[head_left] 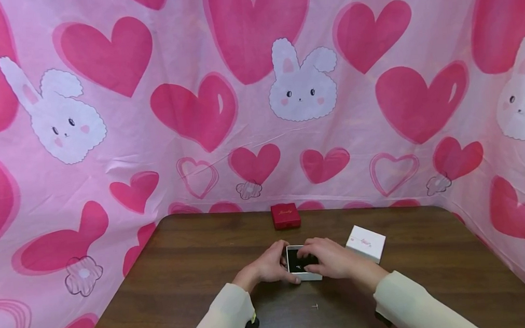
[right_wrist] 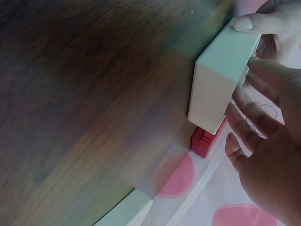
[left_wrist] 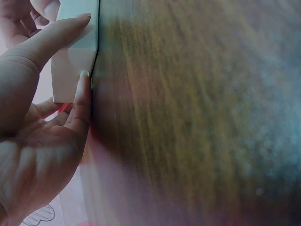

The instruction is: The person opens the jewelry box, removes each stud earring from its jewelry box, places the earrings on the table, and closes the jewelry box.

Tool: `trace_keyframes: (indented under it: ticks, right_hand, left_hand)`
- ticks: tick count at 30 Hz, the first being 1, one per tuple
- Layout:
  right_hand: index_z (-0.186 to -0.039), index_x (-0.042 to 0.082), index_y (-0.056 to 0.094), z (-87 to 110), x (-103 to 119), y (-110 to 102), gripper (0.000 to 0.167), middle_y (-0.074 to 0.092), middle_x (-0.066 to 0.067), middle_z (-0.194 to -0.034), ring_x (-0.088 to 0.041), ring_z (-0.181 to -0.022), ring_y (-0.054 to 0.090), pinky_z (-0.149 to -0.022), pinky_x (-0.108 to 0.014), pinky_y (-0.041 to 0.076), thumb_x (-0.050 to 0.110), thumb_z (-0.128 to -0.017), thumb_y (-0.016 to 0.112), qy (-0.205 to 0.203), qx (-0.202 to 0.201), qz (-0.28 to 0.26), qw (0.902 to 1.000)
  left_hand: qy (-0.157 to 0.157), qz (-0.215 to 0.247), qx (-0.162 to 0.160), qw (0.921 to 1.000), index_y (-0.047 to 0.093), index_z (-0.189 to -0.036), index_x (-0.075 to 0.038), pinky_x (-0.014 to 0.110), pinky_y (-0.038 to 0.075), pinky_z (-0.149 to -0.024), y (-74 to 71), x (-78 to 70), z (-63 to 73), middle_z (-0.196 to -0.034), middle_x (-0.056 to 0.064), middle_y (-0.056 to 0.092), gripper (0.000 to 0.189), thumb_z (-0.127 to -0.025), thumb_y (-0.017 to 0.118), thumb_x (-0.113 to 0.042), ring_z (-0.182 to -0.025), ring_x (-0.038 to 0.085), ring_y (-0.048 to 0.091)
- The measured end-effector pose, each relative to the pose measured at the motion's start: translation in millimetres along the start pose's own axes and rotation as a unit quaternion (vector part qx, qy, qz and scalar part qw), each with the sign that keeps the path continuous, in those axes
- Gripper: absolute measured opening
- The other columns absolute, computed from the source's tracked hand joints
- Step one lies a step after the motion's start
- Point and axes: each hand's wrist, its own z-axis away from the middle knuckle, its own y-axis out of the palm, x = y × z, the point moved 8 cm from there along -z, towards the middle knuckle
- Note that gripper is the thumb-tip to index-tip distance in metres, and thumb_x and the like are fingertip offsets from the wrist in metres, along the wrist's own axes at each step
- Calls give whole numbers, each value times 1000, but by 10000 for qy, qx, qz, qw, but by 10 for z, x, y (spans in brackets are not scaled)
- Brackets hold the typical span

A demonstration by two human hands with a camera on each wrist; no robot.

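Observation:
A small white jewellery box (head_left: 312, 277) with a black insert (head_left: 294, 260) stands uncovered on the table. My left hand (head_left: 271, 265) grips it from the left side, thumb along the front wall (left_wrist: 73, 40) and the other fingers round the side and back. Over the insert is my right hand (head_left: 329, 258), its fingers reaching in past the rim, thumb and forefinger apart. In the right wrist view, the right hand's fingers (right_wrist: 256, 113) lie loosely spread by the far rim; their tips are partly hidden. A tiny silvery piece (head_left: 298, 266) shows on the insert.
A white lid with pink lettering (head_left: 367, 242) lies right of the right hand. At the back of the wooden table (head_left: 197, 274) sits a red box (head_left: 286, 216). One tiny pin-like piece (head_left: 315, 306) lies in front of the white box. Pink heart-print cloth (head_left: 258, 112) hangs behind.

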Motion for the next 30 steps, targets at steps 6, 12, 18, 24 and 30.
trace_keyframes:
  ticks: [6, 12, 18, 24, 30]
  right_hand:
    - [-120, 12, 73, -83, -53, 68, 29, 69, -1, -108, -19, -96, 63, -90, -41, 52, 21, -92, 77, -71, 53, -431, 9990]
    - [-118, 13, 74, -135, -79, 110, 29, 69, 0, -104, -17, -93, 62, -87, -36, 53, 20, -91, 78, -117, 20, -607, 9981]
    - [-116, 9, 74, -158, -54, 96, 27, 68, -2, -100, -19, -90, 62, -84, -36, 53, 16, -90, 78, -181, 9, -828, 9964]
    - [-113, 7, 74, -183, -63, 106, 25, 68, -4, -98, -21, -88, 62, -80, -35, 53, 14, -89, 79, -130, 40, -1144, 9933]
    - [-107, 8, 77, -196, -66, 132, 20, 68, -2, -95, -21, -84, 61, -76, -29, 50, 12, -88, 80, -164, -70, -1095, 9938]
  left_hand:
    - [4, 90, 57, 9999, 48, -128, -10, 36, 46, -90, 10, 12, -5, -110, 4, 50, 70, -74, 93, -19, -102, 20, 50]
    - [36, 90, 58, 9999, 48, -126, -12, 35, 45, -90, 10, 18, -12, -109, 3, 50, 69, -74, 93, -19, -101, 19, 50]
    - [116, 7, 17, 9999, 49, -124, -12, 32, 46, -86, -1, -8, -14, -107, 2, 50, 69, -73, 94, -19, -98, 18, 50]
    - [138, -8, 8, 9999, 49, -123, -13, 31, 45, -85, -7, -20, -14, -107, 2, 49, 67, -73, 94, -19, -98, 17, 49]
    - [112, 0, 4, 9999, 50, -124, -10, 33, 44, -86, 0, -10, -11, -106, 2, 49, 68, -73, 94, -19, -98, 18, 49]
